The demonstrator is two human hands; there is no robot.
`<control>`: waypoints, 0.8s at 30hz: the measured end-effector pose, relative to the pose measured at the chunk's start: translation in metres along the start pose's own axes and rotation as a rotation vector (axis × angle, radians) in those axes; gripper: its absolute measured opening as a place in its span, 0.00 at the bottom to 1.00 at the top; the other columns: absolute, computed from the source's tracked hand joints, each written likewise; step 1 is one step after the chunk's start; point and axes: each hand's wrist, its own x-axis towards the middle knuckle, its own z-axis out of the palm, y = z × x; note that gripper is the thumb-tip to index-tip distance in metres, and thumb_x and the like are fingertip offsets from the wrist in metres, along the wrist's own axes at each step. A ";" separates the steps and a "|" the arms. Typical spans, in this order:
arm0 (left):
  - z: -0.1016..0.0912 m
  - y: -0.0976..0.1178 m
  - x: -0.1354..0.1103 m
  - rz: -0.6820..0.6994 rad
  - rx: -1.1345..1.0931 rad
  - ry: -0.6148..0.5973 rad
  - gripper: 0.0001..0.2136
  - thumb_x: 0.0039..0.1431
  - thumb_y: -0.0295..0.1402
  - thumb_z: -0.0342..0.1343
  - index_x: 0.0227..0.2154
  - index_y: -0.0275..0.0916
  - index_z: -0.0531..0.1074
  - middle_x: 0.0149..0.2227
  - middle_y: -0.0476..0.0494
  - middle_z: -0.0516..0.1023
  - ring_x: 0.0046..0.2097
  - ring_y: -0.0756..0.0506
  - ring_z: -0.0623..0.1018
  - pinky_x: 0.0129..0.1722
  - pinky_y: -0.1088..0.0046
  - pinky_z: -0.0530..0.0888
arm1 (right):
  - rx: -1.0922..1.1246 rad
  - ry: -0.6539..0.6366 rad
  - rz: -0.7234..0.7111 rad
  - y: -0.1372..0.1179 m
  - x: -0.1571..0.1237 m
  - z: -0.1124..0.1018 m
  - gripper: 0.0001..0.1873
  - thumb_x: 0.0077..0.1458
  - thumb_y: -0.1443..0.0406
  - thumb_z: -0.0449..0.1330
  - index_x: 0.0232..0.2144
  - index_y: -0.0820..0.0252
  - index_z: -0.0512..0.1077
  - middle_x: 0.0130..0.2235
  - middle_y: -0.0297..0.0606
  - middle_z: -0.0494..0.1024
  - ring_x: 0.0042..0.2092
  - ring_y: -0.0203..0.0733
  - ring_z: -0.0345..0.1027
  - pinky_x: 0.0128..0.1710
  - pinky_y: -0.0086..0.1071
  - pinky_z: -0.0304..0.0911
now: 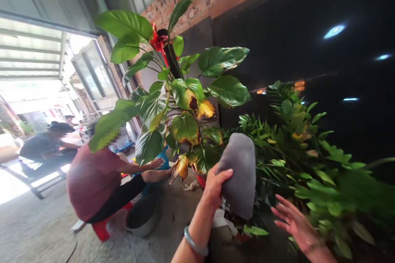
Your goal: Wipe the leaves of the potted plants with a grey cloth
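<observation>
My left hand holds a grey, rounded piece that looks like a folded cloth, with the thumb lying across its near face. A bangle circles that wrist. To the right, my right hand is held in the air, fingers spread and nothing in them, slightly blurred. Behind the cloth stands a tall potted plant with big leaves, some yellowed and brown at the edges. A second plant with small glossy leaves spreads behind and around my right hand.
On the left a person in a red shirt sits on a low red stool, hands stretched toward the tall plant. A round grey basin is on the concrete floor beside them. Another person sits further back. A dark glossy panel stands at right.
</observation>
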 end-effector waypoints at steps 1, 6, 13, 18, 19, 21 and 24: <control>-0.003 -0.012 -0.001 -0.034 0.070 -0.020 0.18 0.27 0.36 0.68 0.28 0.35 0.78 0.23 0.47 0.77 0.26 0.47 0.72 0.31 0.71 0.67 | -0.008 0.008 -0.014 0.002 0.004 0.002 0.16 0.33 0.58 0.72 0.31 0.49 0.80 0.36 0.37 0.83 0.38 0.49 0.77 0.29 0.33 0.68; -0.031 -0.051 -0.026 -0.377 0.265 -0.040 0.15 0.21 0.34 0.66 0.21 0.35 0.77 0.18 0.48 0.74 0.22 0.47 0.69 0.26 0.71 0.64 | 0.050 -0.135 0.121 0.007 0.013 0.004 0.17 0.27 0.57 0.73 0.26 0.52 0.82 0.32 0.40 0.84 0.31 0.49 0.75 0.26 0.36 0.69; -0.017 0.015 -0.013 -0.062 -0.034 0.006 0.22 0.24 0.36 0.70 0.30 0.36 0.78 0.25 0.47 0.79 0.26 0.47 0.74 0.29 0.73 0.68 | 0.161 -0.201 0.102 0.009 0.016 -0.011 0.16 0.31 0.55 0.73 0.27 0.53 0.83 0.41 0.48 0.83 0.40 0.60 0.76 0.35 0.48 0.71; -0.018 -0.042 -0.006 -0.110 0.129 0.054 0.15 0.26 0.36 0.68 0.22 0.37 0.76 0.19 0.50 0.75 0.23 0.49 0.69 0.26 0.73 0.65 | 0.186 -0.232 0.137 0.016 0.023 -0.022 0.16 0.30 0.52 0.72 0.25 0.51 0.82 0.40 0.45 0.84 0.42 0.63 0.76 0.39 0.51 0.71; -0.023 -0.057 -0.011 -0.183 0.200 0.026 0.13 0.25 0.34 0.68 0.21 0.37 0.76 0.18 0.51 0.74 0.23 0.49 0.69 0.25 0.73 0.64 | 0.187 -0.196 0.128 0.019 0.024 -0.024 0.15 0.30 0.53 0.72 0.25 0.51 0.82 0.38 0.44 0.84 0.41 0.62 0.76 0.38 0.50 0.71; -0.031 -0.074 -0.023 -0.306 0.295 -0.050 0.12 0.25 0.31 0.67 0.20 0.37 0.77 0.17 0.51 0.73 0.22 0.49 0.68 0.24 0.74 0.63 | 0.185 -0.128 0.131 0.023 0.023 -0.027 0.14 0.30 0.54 0.72 0.24 0.51 0.82 0.35 0.43 0.84 0.35 0.58 0.77 0.34 0.47 0.72; -0.035 -0.054 -0.028 -0.298 0.245 -0.143 0.12 0.27 0.32 0.66 0.22 0.36 0.78 0.19 0.49 0.74 0.22 0.49 0.69 0.23 0.74 0.63 | 0.195 -0.102 0.130 0.023 0.022 -0.030 0.11 0.32 0.55 0.71 0.22 0.52 0.81 0.29 0.41 0.84 0.30 0.52 0.76 0.32 0.44 0.72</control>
